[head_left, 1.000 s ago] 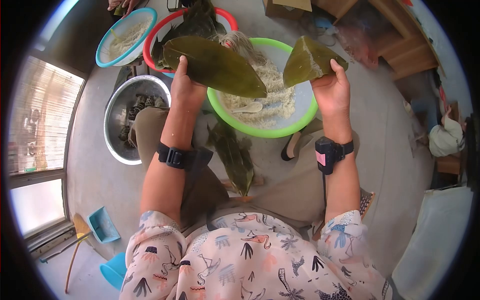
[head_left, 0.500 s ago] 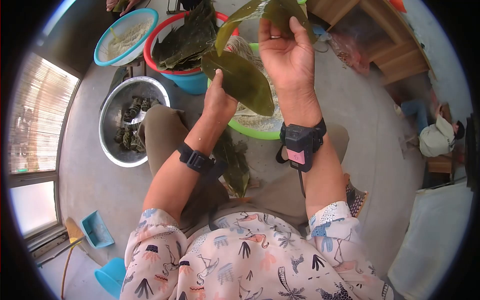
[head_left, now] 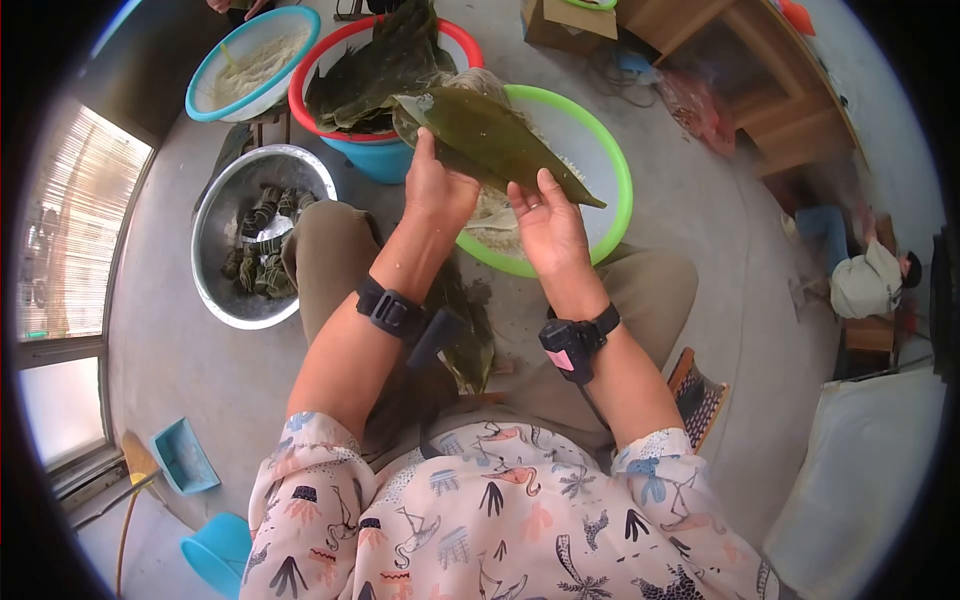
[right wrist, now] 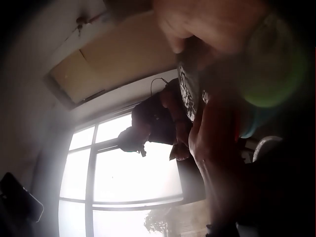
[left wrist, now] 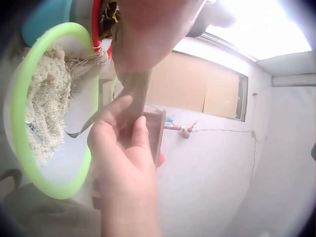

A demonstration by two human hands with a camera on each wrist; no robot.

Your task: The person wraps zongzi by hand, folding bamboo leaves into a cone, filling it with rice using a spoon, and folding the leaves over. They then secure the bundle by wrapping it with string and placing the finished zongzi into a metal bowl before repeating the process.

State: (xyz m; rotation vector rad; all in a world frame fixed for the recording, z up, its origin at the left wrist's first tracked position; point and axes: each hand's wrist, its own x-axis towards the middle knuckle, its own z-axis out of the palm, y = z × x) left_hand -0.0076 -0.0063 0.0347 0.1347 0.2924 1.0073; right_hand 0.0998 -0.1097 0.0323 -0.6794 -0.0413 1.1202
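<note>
In the head view the left hand (head_left: 438, 190) pinches broad green leaves (head_left: 500, 135) near their left end, thumb on top. The right hand (head_left: 550, 225) pinches the lower edge of the same leaves toward their right tip. The leaves overlap and lie over the green-rimmed basin (head_left: 622, 190), which holds white rice (head_left: 492, 222). In the left wrist view rice (left wrist: 49, 98) fills part of that basin, and the right hand (left wrist: 126, 168) has its thumb and fingers on the leaf edge. The right wrist view is dark; the leaves show there edge-on between both hands.
A red-rimmed basin (head_left: 474, 50) of dark leaves stands behind, beside a blue-rimmed basin of rice (head_left: 262, 70). A metal bowl (head_left: 210, 290) with tied bundles (head_left: 268, 275) is at left. More leaves (head_left: 465, 345) lie between the knees. Another person (head_left: 868, 280) sits far right.
The right hand has come down from above the basin to the left hand's leaf. The two leaves, apart before, now lie together. The left hand has barely moved.
</note>
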